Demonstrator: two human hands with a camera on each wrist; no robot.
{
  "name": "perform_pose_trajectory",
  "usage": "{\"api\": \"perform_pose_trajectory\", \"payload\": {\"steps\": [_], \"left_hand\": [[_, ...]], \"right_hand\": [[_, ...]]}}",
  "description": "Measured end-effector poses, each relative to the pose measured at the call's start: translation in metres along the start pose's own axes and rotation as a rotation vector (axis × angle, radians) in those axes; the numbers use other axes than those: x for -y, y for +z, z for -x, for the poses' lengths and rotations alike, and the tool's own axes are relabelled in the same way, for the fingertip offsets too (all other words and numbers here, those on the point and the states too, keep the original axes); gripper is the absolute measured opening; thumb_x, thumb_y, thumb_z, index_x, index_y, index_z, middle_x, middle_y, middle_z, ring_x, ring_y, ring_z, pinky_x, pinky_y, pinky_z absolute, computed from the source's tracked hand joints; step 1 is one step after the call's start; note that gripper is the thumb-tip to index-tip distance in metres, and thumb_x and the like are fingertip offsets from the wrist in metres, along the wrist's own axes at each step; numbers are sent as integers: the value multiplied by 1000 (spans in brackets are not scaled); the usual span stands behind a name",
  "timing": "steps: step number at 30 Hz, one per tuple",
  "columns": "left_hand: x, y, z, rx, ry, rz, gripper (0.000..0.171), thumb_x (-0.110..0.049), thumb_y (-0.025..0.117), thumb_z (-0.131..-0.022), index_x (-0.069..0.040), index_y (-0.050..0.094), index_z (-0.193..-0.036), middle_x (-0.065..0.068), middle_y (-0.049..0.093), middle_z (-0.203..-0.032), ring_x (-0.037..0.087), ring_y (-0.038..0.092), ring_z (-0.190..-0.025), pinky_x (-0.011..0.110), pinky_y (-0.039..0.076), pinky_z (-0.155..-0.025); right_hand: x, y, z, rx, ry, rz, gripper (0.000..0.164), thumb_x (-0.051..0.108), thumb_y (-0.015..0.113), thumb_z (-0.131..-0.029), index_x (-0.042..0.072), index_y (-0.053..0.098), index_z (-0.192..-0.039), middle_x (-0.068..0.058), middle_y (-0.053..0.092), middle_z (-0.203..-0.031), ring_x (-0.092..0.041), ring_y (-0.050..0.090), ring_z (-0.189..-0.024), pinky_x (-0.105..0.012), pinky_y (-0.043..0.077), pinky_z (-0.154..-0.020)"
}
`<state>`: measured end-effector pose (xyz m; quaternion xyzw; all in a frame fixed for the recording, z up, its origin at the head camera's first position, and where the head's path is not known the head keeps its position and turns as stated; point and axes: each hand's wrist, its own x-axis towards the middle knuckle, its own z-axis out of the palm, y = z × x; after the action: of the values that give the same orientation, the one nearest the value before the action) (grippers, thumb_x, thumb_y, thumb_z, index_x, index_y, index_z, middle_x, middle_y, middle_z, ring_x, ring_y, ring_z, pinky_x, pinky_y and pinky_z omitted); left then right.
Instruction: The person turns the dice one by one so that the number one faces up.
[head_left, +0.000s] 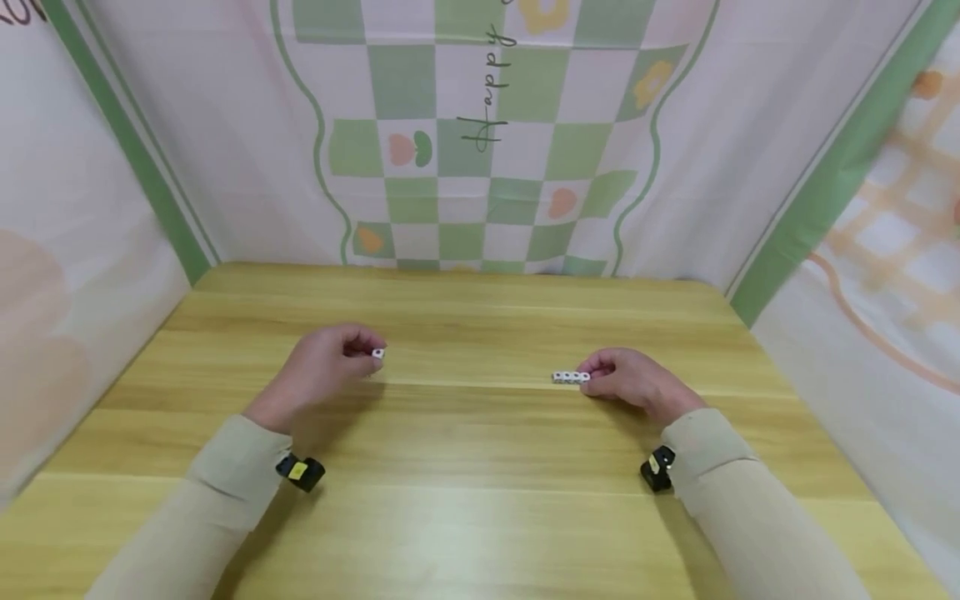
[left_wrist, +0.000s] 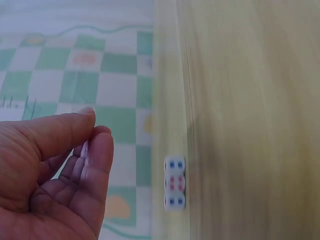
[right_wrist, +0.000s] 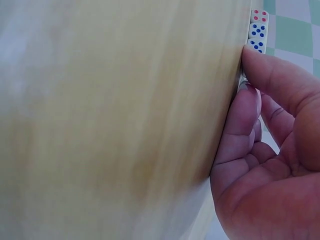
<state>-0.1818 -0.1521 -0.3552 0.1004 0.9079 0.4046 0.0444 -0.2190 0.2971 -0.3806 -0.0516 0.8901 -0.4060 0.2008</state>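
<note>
In the head view, my left hand (head_left: 326,367) pinches a single white die (head_left: 378,353) between thumb and fingertips, over the left part of the table. That die does not show in the left wrist view, where the thumb and forefinger of the left hand (left_wrist: 65,165) come close together. Several white dice stand in a straight row (head_left: 568,377) on the right part of the table. My right hand (head_left: 630,379) pinches the die at the right end of this row. Red and blue pips show on the dice (right_wrist: 257,31), while the thumb hides the end die.
The wooden table (head_left: 450,483) spans the space beneath both hands. A green and white checkered cloth (head_left: 465,150) hangs behind its far edge, and patterned cloths hang at the left and right sides. Each wrist carries a small black camera (head_left: 302,472).
</note>
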Motion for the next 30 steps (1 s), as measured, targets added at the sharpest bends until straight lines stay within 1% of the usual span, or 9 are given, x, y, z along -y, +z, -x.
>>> {"api": "perform_pose_trajectory", "payload": {"steps": [8,11,15,20,24,27,30], "left_hand": [[23,-15,-2,-24,-79,1,26,-19,70,-100,-7,69,-124,9,71,-118,27,66,-110,45,55,-94],[31,-20,-2,-24,-94,-7,25,-17,71,-99,-6,69,-122,10,71,-116,27,65,-107,43,54,-92],[40,-23,-4,-13,-99,-37,22,-15,72,-97,-5,71,-117,10,71,-110,25,63,-100,39,52,-87],[49,-23,-10,2,-124,-107,18,-14,74,-97,-6,73,-112,9,70,-106,24,62,-98,40,52,-86],[52,-22,-13,8,-141,-169,10,-12,73,-96,-8,74,-105,9,71,-104,25,62,-95,41,51,-85],[54,-20,-14,14,-137,-190,8,-11,74,-94,-8,75,-102,9,72,-102,26,63,-95,43,50,-86],[55,-17,-17,25,-128,-197,9,-11,75,-93,-9,76,-101,7,72,-100,24,63,-92,41,49,-85]], "right_hand": [[-2,-1,-2,5,38,-35,30,15,76,-95,1,68,-121,-6,65,-103,-19,55,-87,-28,48,-74],[-2,-1,-3,9,38,-39,31,15,75,-96,1,68,-122,-6,65,-103,-19,55,-87,-28,48,-74],[-3,0,-4,8,40,-39,31,15,75,-96,1,68,-122,-5,65,-102,-18,54,-87,-28,47,-74],[-2,-2,-3,2,38,-41,31,13,77,-94,0,68,-121,-4,64,-100,-17,54,-87,-27,47,-75],[-2,-2,-1,2,33,-45,32,13,77,-93,0,68,-120,-5,64,-101,-17,55,-88,-27,48,-74],[-3,-3,0,4,32,-44,32,13,77,-93,-1,68,-121,-6,65,-102,-17,56,-88,-27,49,-74],[-4,-3,2,1,35,-43,32,14,77,-94,-1,68,-121,-6,65,-102,-17,56,-88,-27,49,-74]]}}
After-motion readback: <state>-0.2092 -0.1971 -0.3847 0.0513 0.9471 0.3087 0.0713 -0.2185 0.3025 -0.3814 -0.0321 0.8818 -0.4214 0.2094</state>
